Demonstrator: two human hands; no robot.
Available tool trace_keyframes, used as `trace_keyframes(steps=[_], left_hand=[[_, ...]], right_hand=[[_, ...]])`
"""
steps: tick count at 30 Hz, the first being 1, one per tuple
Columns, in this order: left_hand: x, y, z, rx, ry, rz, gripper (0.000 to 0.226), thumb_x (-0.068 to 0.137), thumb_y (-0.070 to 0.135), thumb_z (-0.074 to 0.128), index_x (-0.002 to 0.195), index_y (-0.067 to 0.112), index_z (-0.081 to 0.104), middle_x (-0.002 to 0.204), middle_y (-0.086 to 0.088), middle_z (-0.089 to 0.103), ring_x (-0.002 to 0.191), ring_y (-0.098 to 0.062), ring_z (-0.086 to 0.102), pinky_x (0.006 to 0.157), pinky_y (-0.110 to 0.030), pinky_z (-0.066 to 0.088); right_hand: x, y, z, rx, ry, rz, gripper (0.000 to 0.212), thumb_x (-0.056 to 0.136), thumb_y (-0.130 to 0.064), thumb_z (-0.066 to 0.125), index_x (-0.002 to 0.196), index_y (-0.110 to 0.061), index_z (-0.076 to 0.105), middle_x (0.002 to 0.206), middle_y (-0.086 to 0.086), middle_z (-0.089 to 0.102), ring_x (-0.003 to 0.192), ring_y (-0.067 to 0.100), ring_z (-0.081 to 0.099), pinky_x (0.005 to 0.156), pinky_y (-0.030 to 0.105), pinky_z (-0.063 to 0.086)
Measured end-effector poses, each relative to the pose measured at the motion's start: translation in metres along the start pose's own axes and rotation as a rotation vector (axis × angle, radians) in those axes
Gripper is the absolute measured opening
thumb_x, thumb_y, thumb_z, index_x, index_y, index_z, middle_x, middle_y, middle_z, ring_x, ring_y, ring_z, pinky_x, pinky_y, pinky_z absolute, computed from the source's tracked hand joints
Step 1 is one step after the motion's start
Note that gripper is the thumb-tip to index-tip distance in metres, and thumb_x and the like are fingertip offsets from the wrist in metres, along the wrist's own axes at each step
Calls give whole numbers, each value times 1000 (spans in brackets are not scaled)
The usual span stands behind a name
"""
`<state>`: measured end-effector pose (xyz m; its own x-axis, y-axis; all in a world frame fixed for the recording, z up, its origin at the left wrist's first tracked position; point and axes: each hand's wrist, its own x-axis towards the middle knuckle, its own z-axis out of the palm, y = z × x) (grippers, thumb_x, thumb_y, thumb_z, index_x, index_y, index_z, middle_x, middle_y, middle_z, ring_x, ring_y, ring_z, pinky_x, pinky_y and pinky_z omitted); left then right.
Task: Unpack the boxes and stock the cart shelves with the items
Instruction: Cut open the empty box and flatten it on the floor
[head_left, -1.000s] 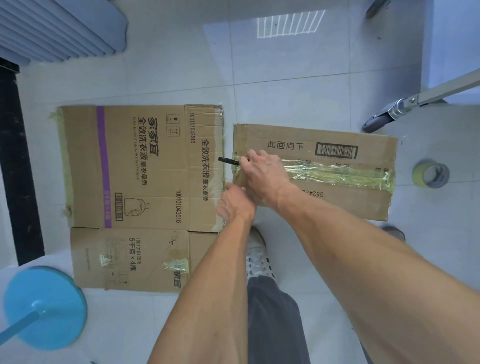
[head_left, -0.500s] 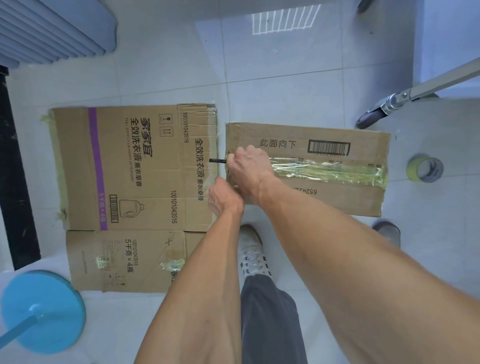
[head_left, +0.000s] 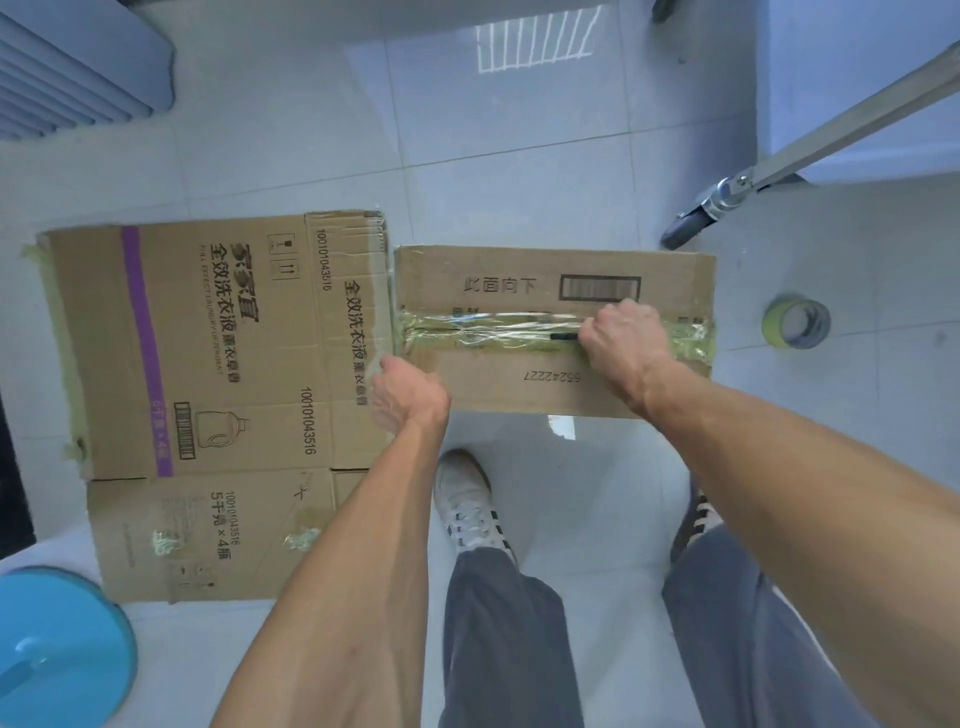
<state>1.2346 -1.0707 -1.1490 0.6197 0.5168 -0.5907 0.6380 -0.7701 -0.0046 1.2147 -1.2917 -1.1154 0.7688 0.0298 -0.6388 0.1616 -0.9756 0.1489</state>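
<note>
A closed cardboard box (head_left: 498, 384) lies on the floor, its top seam covered by yellow-green tape (head_left: 483, 332). My right hand (head_left: 623, 343) is clenched around a thin black tool (head_left: 563, 336) whose tip rests on the tape, right of the seam's middle. My left hand (head_left: 408, 397) presses on the box's near left corner with fingers curled. To the left stands a larger closed cardboard box (head_left: 208, 353) with a purple stripe and printed text. The tape left of the tool looks wrinkled and split.
A roll of green tape (head_left: 796, 323) lies on the tiles right of the box. A caster wheel (head_left: 691, 226) on a metal leg stands at the back right. A blue round base (head_left: 57, 649) sits at the lower left. My shoes (head_left: 467, 504) are just below the box.
My right hand has dragged the black tool along the taped seam from the box's left end to right of its middle. My left hand stayed at the near left corner.
</note>
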Motion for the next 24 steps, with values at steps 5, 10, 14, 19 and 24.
trace_keyframes(steps=[5, 10, 14, 19, 24], left_hand=[[-40, 16, 16, 147, 224, 312, 63, 78, 8, 69, 134, 12, 39, 140, -18, 37, 122, -32, 43, 96, -41, 38], [-76, 42, 35, 255, 152, 617, 31, 86, 9, 55, 116, 13, 56, 131, -11, 46, 117, -25, 44, 91, -35, 37], [-100, 65, 53, 306, 131, 747, 23, 84, 8, 54, 106, 12, 58, 121, -7, 49, 110, -25, 43, 91, -34, 36], [-133, 100, 70, 280, 64, 949, 31, 82, 9, 52, 111, 14, 62, 119, -5, 55, 112, -26, 46, 93, -35, 37], [-158, 126, 92, 291, -1, 869, 31, 79, 7, 51, 107, 12, 62, 119, -10, 48, 104, -28, 46, 92, -36, 39]], right_hand=[[-6, 4, -1, 46, 33, 41, 37, 99, -5, 33, 92, -15, 68, 72, 0, 52, 64, 15, 46, 58, 26, 42], [-21, 32, -1, 118, 71, 41, 30, 99, -10, 40, 94, -18, 69, 77, 2, 54, 73, 21, 49, 62, 31, 40], [-32, 52, 7, 209, 101, 67, 29, 97, -8, 39, 107, -16, 66, 100, 6, 64, 92, 25, 58, 66, 32, 36], [-55, 79, 26, 444, 146, 177, 20, 86, -15, 49, 101, -15, 62, 103, 6, 60, 97, 27, 53, 65, 32, 30], [-82, 108, 50, 783, 292, 678, 15, 90, -15, 49, 98, -15, 62, 96, 6, 63, 90, 32, 60, 66, 36, 40]])
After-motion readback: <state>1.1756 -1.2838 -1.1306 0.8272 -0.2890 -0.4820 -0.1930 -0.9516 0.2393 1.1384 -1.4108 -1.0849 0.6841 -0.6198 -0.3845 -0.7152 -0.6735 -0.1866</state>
